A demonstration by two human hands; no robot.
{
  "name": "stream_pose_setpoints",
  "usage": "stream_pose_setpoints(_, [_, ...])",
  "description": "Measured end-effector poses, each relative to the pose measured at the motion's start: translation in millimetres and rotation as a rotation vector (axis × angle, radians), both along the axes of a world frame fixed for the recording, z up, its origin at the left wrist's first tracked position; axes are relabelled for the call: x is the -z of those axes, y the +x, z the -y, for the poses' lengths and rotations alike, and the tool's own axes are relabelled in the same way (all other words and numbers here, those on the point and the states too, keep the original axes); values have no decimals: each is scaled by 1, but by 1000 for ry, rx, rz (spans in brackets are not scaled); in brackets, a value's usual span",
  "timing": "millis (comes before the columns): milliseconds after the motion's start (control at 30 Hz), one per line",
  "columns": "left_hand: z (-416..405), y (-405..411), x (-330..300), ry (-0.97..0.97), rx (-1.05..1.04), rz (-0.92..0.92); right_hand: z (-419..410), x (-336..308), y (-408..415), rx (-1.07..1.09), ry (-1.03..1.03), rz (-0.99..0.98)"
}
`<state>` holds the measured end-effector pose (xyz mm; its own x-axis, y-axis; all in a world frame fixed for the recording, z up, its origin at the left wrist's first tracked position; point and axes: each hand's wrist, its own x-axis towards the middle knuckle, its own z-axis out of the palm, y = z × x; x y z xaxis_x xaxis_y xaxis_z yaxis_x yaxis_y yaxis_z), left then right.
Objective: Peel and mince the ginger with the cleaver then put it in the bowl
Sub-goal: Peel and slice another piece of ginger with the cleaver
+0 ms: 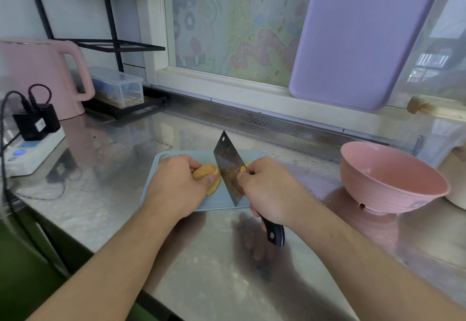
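From the head camera, a steel counter (252,257) is seen from above, with its near edge running diagonally across the lower left. A small pale blue cutting board (214,204) is laid in the middle of it, with bare steel left open in front of the board and between the board and a pink bowl (388,182), which is set well apart to the right. A piece of ginger (208,173) is held down on the board by the left hand (176,187), whose fingers are curled over it and whose thumb is pressed against its near side. The ginger's long axis is seen running roughly from far left to near right, with its free end pointed at the blade. A cleaver (230,169) is gripped by the right hand (269,189), fingers wrapped round the black handle and thumb laid on the blade; the blade is stood on edge just beside the ginger, tip pointed away and slightly left. A small round yellow mark is seen on the blade, but no writing can be read. At the far left a pink kettle (42,76) and a white power strip (32,154) are placed, and a purple board (363,35) is leaned against the window behind.
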<state>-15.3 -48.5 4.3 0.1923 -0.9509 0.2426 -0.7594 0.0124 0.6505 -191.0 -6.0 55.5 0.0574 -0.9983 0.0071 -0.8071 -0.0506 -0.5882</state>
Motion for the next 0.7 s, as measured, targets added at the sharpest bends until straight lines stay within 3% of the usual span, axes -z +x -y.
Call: stream_pose_setpoints(700, [0, 4, 1, -31, -25, -54, -1, -1, 0, -4, 3, -32])
